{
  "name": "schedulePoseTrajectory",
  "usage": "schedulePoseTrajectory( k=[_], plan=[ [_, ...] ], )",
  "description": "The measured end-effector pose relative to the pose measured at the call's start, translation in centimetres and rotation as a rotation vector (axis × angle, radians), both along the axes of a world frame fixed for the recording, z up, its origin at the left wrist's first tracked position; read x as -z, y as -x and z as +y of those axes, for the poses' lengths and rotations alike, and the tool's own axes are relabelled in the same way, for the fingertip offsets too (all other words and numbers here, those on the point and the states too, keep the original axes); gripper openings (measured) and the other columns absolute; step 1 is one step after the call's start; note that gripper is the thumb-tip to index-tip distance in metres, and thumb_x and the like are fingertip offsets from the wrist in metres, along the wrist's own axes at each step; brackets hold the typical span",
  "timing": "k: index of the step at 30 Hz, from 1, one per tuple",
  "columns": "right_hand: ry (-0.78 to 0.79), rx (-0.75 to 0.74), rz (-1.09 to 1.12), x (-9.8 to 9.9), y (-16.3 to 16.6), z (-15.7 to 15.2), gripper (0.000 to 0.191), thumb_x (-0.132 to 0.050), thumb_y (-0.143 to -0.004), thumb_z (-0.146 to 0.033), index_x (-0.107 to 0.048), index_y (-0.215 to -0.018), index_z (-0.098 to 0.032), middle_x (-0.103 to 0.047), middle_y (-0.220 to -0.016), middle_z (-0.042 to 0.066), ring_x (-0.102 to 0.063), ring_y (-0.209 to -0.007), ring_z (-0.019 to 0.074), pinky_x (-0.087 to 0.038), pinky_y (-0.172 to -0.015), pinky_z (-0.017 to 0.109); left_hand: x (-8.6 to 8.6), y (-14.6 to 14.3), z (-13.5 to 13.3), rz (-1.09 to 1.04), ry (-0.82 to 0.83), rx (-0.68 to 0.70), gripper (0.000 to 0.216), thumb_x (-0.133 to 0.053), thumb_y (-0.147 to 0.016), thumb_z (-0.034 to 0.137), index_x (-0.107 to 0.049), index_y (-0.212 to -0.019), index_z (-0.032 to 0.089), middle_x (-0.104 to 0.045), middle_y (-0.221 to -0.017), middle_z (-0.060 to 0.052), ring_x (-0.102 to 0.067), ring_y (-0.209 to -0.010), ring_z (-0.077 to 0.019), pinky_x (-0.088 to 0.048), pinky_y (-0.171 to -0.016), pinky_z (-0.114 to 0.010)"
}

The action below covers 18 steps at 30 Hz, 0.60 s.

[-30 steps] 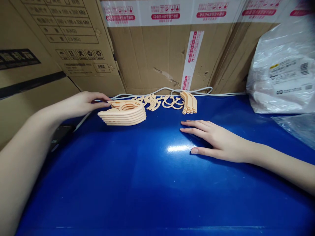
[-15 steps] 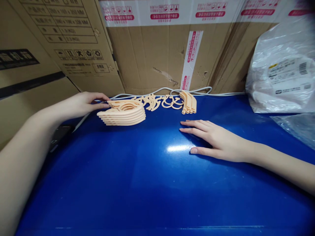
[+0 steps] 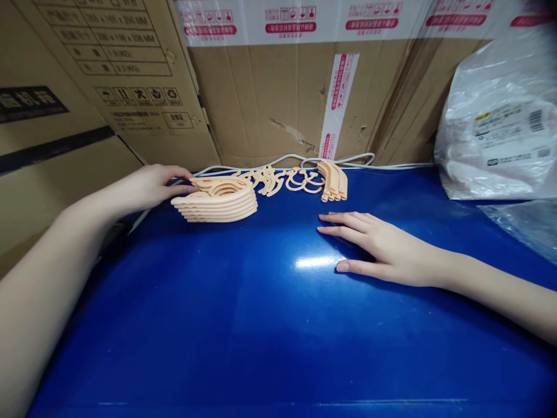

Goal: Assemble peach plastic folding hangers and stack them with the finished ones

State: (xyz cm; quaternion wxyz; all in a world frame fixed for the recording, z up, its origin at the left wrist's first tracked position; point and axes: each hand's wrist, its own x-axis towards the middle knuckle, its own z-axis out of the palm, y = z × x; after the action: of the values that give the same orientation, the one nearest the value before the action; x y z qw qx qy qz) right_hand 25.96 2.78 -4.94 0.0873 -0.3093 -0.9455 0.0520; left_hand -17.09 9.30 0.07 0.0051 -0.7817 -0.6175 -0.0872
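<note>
My left hand [image 3: 156,184] reaches to the back left end of a stack of cream curved plastic pieces [image 3: 215,208] that look like hanger parts. Its thumb and forefinger close around that end; the other fingers are mostly hidden. Right of the stack lie loose small cream pieces [image 3: 270,181] and hook-shaped pieces [image 3: 296,183]. Beyond them is a bundle of curved cream tubes [image 3: 333,184]. My right hand [image 3: 378,244] rests palm down on the blue tabletop [image 3: 261,325], fingers stretched out, holding nothing, in front of the tubes.
Cardboard boxes [image 3: 278,98] wall off the back and left [image 3: 130,98]. A white cable [image 3: 282,158] runs along the table's rear edge. At the back right stands a clear plastic bag [image 3: 500,128] with white contents, and more clear film [image 3: 522,223] lies before it.
My left thumb has shifted slightly right over the end of the stack, and the left forearm has moved a little. My right hand and the pieces look unmoved.
</note>
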Motion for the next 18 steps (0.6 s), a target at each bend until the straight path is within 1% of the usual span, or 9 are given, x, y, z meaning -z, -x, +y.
schedulePoseTrajectory(
  k=[4,8,12,16,18],
  plan=[
    [0.000,0.002,-0.005,0.07,-0.03,-0.01,0.065,-0.048,-0.098,-0.059,-0.048,-0.149,-0.019,-0.043,-0.158,0.014,-0.045,-0.141,0.0317,-0.040,-0.113,0.055,0.53,0.43,0.44,-0.004,-0.064,0.013,0.098,-0.024,-0.069,0.101,-0.071,-0.098,0.021,-0.077,-0.093,0.000,-0.064,-0.079,-0.0206,-0.053,-0.082,-0.035],
    [0.000,0.003,-0.005,0.07,-0.02,-0.01,0.065,-0.048,-0.098,-0.059,-0.049,-0.148,-0.019,-0.043,-0.157,0.015,-0.045,-0.141,0.0320,-0.040,-0.113,0.056,0.72,0.60,0.65,-0.003,-0.084,0.027,0.097,-0.024,-0.069,0.101,-0.072,-0.097,0.021,-0.078,-0.089,0.001,-0.065,-0.076,-0.0185,-0.054,-0.077,-0.031],
    [0.001,0.003,-0.004,0.00,-0.04,-0.05,0.065,-0.049,-0.098,-0.059,-0.049,-0.148,-0.019,-0.044,-0.157,0.015,-0.046,-0.141,0.0323,-0.040,-0.113,0.056,0.57,0.45,0.59,-0.004,-0.088,0.030,0.102,-0.023,-0.066,0.103,-0.073,-0.096,0.019,-0.078,-0.087,0.000,-0.066,-0.075,-0.0184,-0.056,-0.076,-0.033],
    [0.002,0.002,0.000,-0.03,-0.05,-0.05,0.064,-0.048,-0.098,-0.059,-0.049,-0.148,-0.019,-0.043,-0.157,0.015,-0.046,-0.141,0.0323,-0.040,-0.112,0.056,0.44,0.14,0.31,-0.015,-0.097,0.034,0.106,-0.024,-0.064,0.103,-0.073,-0.100,0.017,-0.079,-0.088,-0.002,-0.067,-0.075,-0.0190,-0.057,-0.077,-0.036],
    [0.001,0.002,0.000,0.00,-0.04,-0.02,0.064,-0.049,-0.098,-0.059,-0.049,-0.148,-0.019,-0.043,-0.157,0.015,-0.046,-0.141,0.0326,-0.040,-0.112,0.056,0.45,-0.01,0.17,-0.037,-0.118,0.033,0.102,-0.027,-0.065,0.102,-0.074,-0.097,0.017,-0.079,-0.086,-0.001,-0.068,-0.073,-0.0179,-0.058,-0.076,-0.034]
  ],
)
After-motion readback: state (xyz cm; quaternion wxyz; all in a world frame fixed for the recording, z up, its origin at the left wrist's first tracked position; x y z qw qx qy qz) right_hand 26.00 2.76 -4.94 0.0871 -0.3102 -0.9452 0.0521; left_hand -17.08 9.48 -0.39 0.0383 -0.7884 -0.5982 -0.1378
